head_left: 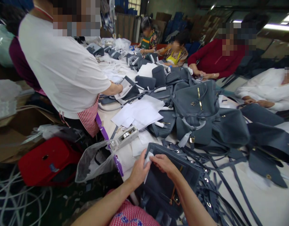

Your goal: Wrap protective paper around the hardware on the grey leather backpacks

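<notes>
A dark blue-grey bag (164, 185) lies in front of me at the table's near edge, with a gold zipper on its face. Along its left edge runs a piece of white wrapping paper (148, 158). My left hand (139, 169) is closed on this paper, thumb and fingers at its upper part. From the other side my right hand (163, 163) pinches the same paper, its fingertips close to the left thumb. What lies under the paper is hidden by my fingers. Dark straps (210, 188) with metal buckles are heaped to the right of the bag.
White paper sheets (141, 111) and a tape dispenser (126, 138) lie beyond my hands. Several finished-looking bags (193, 103) are piled at centre right. A clear plastic bag (94, 163) hangs at the table edge. A red stool (45, 161) stands left. Several co-workers surround the table.
</notes>
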A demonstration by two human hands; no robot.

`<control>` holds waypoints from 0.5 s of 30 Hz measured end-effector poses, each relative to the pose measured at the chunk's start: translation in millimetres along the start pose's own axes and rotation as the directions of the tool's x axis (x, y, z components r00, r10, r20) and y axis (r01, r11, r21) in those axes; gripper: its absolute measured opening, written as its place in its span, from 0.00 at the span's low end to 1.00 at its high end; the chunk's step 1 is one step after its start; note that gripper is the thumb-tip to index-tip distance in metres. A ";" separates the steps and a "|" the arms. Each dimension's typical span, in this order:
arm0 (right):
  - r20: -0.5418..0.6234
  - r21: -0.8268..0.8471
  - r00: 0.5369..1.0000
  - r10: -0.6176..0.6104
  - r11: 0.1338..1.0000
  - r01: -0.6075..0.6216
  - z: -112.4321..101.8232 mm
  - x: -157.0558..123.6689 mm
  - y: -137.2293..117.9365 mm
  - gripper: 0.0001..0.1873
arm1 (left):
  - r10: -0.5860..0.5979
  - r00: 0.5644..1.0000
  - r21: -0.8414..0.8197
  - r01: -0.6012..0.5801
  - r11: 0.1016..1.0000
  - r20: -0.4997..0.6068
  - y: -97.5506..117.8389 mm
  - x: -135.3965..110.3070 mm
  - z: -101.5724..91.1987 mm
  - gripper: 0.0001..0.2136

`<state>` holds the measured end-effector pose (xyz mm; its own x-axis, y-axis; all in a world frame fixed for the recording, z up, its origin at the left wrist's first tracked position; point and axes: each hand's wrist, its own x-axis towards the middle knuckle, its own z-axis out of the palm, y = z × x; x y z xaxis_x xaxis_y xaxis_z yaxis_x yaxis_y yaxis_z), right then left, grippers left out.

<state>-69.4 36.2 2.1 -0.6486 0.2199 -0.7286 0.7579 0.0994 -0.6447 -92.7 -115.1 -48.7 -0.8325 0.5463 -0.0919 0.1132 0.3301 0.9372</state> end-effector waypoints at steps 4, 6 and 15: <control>-0.018 0.020 0.999 0.033 0.999 -0.033 4.3 4.0 2.8 0.21 | 0.114 0.990 0.117 -0.123 0.985 0.077 -2.7 -0.2 -5.9 0.26; -0.016 0.037 0.998 0.058 0.998 -0.058 5.3 5.7 4.6 0.21 | 0.219 0.965 0.148 -0.240 0.959 0.143 -4.7 1.7 -10.9 0.24; 0.105 0.221 0.994 0.021 0.974 -0.044 6.2 2.8 14.8 0.19 | 0.022 0.999 -0.058 -0.019 0.998 0.041 1.8 5.6 -14.2 0.20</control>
<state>-60.5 32.2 -10.9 -0.6363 0.1184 -0.7623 0.7516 -0.1275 -0.6472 -104.9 -122.4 -42.7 -0.8070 0.5843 -0.0851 0.0975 0.2740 0.9568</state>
